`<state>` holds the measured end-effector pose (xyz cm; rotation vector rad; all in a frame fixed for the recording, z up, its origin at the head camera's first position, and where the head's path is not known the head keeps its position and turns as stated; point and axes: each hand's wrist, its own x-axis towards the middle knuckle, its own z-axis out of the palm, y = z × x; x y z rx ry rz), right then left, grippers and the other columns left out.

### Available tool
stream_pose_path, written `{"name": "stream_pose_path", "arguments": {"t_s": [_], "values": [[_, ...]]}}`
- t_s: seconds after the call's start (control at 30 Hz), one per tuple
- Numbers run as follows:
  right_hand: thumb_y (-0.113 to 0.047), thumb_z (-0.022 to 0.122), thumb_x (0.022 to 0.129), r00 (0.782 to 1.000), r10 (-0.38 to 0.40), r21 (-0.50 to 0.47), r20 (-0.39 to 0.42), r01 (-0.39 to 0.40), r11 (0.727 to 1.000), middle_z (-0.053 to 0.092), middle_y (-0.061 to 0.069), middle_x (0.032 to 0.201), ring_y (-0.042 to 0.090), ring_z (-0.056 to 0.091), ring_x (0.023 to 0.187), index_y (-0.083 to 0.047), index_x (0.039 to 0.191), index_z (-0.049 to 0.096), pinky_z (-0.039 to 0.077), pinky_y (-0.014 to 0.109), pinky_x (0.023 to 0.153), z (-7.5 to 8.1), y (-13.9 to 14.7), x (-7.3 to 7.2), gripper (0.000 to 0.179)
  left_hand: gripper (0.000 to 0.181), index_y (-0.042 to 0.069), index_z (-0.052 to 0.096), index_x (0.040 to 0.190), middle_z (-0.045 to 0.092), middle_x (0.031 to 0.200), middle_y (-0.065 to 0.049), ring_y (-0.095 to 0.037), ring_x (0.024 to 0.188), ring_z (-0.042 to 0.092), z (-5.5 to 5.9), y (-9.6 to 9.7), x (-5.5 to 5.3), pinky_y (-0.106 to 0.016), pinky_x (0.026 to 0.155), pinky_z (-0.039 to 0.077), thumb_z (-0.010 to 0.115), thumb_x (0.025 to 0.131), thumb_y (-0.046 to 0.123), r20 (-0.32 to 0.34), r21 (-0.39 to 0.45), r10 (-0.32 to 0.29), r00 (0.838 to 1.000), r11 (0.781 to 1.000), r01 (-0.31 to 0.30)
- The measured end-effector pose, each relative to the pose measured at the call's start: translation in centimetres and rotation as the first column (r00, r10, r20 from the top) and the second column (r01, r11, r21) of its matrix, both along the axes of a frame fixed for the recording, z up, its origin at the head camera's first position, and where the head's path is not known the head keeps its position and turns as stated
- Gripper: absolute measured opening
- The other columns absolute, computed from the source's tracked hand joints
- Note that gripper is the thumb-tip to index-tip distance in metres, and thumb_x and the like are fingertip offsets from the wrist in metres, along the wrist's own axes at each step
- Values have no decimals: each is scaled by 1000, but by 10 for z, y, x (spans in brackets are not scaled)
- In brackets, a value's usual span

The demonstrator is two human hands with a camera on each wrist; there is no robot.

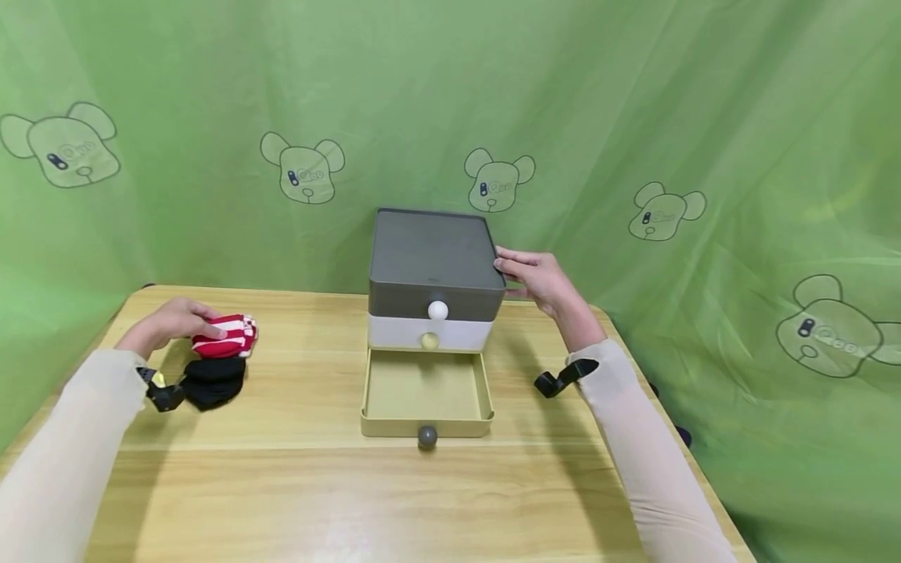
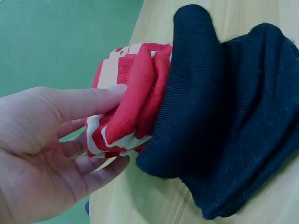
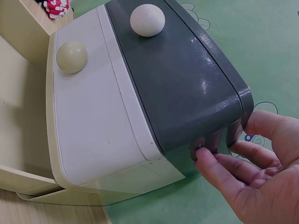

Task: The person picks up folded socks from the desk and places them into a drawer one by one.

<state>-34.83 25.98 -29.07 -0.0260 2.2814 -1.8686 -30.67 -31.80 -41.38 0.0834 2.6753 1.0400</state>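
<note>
My left hand (image 1: 176, 320) pinches a folded red and white striped sock (image 2: 135, 93), thumb on top and fingers beneath. Right beside it lies a folded black sock (image 2: 210, 93), ribbed and dark, on the near side in the head view. My right hand (image 1: 538, 277) touches the right side of a small stacked drawer box (image 1: 436, 246), its thumb at the grey top edge and its fingertips along the side wall. The box's bottom drawer (image 1: 425, 428), pale yellow with a grey knob, stands pulled out with nothing inside. Above it, the white and the grey drawers are closed.
The box stands at the back middle of a wooden table (image 1: 296, 493). A green curtain (image 1: 422, 94) with bear-head prints hangs behind and along both sides. Black camera straps (image 1: 563, 379) are on both wrists.
</note>
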Motion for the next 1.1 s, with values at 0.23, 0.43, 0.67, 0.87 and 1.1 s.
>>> {"name": "stream_pose_path", "arguments": {"t_s": [0.23,0.43,0.67,0.87,1.1], "values": [[-16,66,100,1000,-1,3,-5,1,1000,42,12,160,11,71,104,-10,148,50,59,40,96,1,1,-1,51,64,-15,50,138,53,135,-39,-24,105,58,3,0,-1,-20,77,49,73,93,23,-4,36,30,1000,999,-30],[-15,66,100,1000,-5,-2,-4,5,1000,42,13,160,12,70,104,-11,148,51,62,35,90,1,2,-1,51,66,-12,50,141,51,141,-37,-23,108,56,7,4,-5,-19,77,49,74,93,27,-11,60,73,997,996,-72],[-17,66,100,1000,3,10,8,-3,1000,43,12,160,18,68,115,-12,149,50,58,42,99,0,1,1,51,68,-9,52,141,52,142,-36,-34,118,55,14,13,-4,-27,82,52,77,92,31,-63,79,98,993,992,-93],[-17,66,100,1000,-4,7,8,3,1000,43,12,160,16,69,113,-12,149,51,57,44,101,0,1,1,52,65,-7,58,138,58,138,-32,-32,117,57,27,32,-6,-21,81,49,81,88,28,-111,84,65,992,995,-56],[-16,66,100,1000,5,4,-1,-5,1000,44,13,159,17,68,116,-11,148,51,59,39,96,0,1,2,52,57,-6,65,130,69,125,-26,-13,98,63,48,62,-1,-20,78,52,84,85,22,-127,87,-34,991,995,46]]}}
